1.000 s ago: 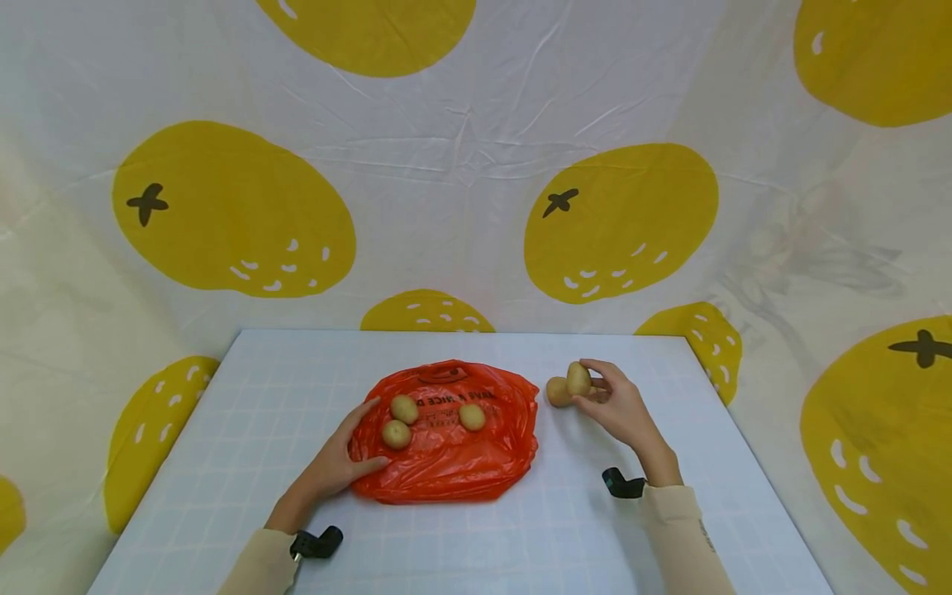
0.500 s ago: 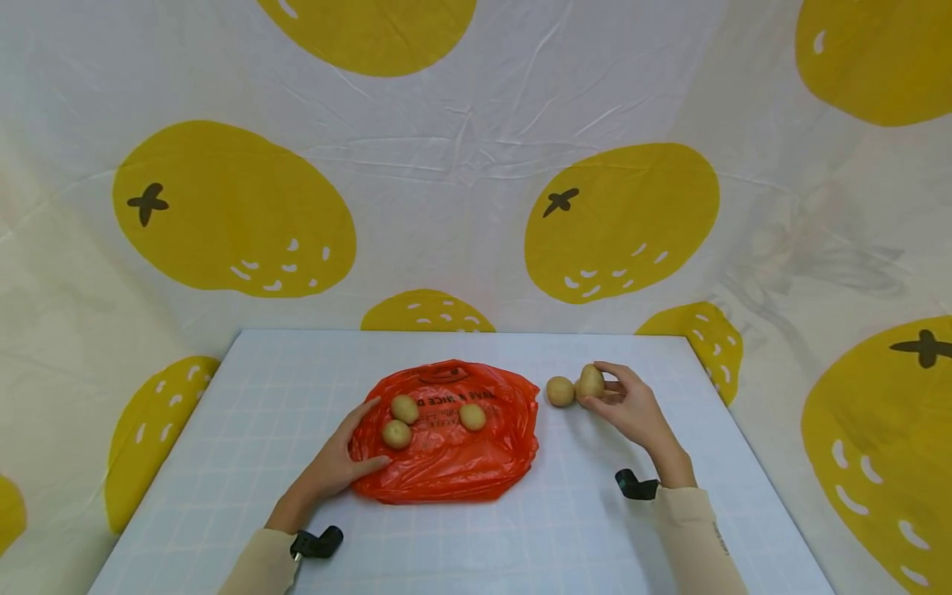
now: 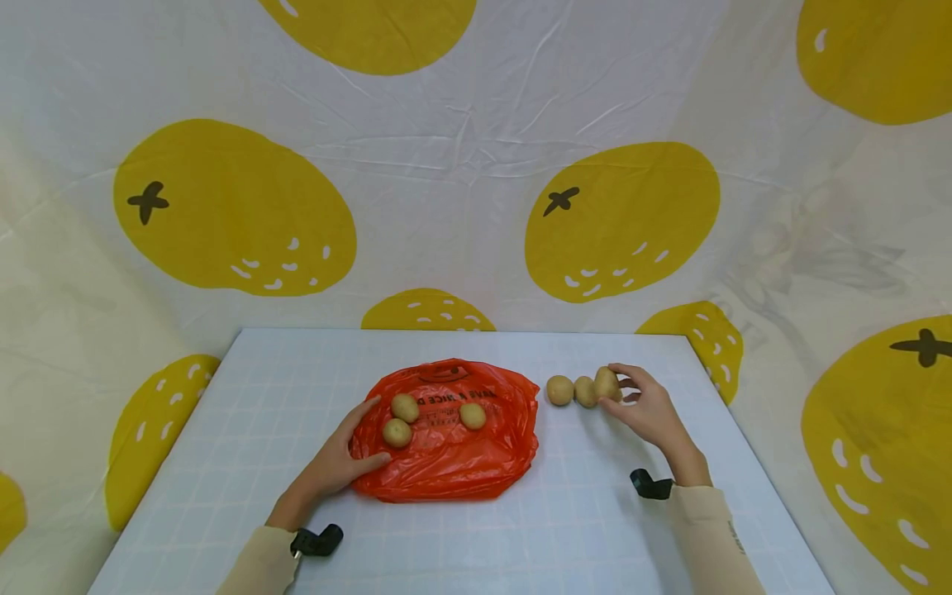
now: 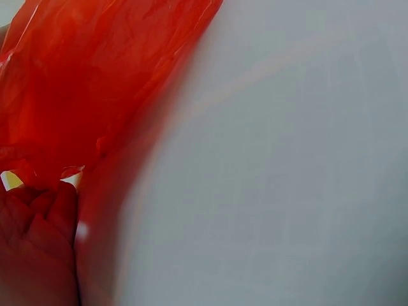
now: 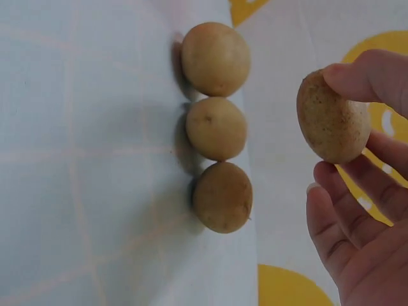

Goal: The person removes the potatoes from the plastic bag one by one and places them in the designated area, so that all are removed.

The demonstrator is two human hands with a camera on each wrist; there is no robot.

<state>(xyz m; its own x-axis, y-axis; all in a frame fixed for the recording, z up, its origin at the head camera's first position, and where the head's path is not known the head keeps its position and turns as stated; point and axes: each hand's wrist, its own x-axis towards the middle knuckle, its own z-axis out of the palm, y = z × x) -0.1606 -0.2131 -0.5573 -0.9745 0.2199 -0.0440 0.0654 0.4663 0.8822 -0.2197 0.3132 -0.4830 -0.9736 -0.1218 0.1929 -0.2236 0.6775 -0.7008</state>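
A potato (image 5: 331, 118) is pinched between the thumb and fingers of my right hand (image 3: 652, 411), held above the table. In the right wrist view three potatoes stand in a touching row: a large one (image 5: 215, 59), a middle one (image 5: 217, 129) and a browner end one (image 5: 222, 197). The head view shows two of them, with the end one hidden behind the held potato. My left hand (image 3: 335, 459) rests at the left side of a red plastic bag (image 3: 461, 467), fingers and thumb spread along its edge. On the bag lie three potatoes (image 3: 472, 416), two of them close together at the left.
A white table (image 3: 476, 549) with a faint grid bears everything. Behind it hangs a pale cloth (image 3: 446, 207) printed with yellow fruit. Both wrists carry black camera mounts (image 3: 651, 485).
My right hand has moved to the right with the held potato. This uncovers a second potato of the row in the head view. My left hand and the bag stay put.
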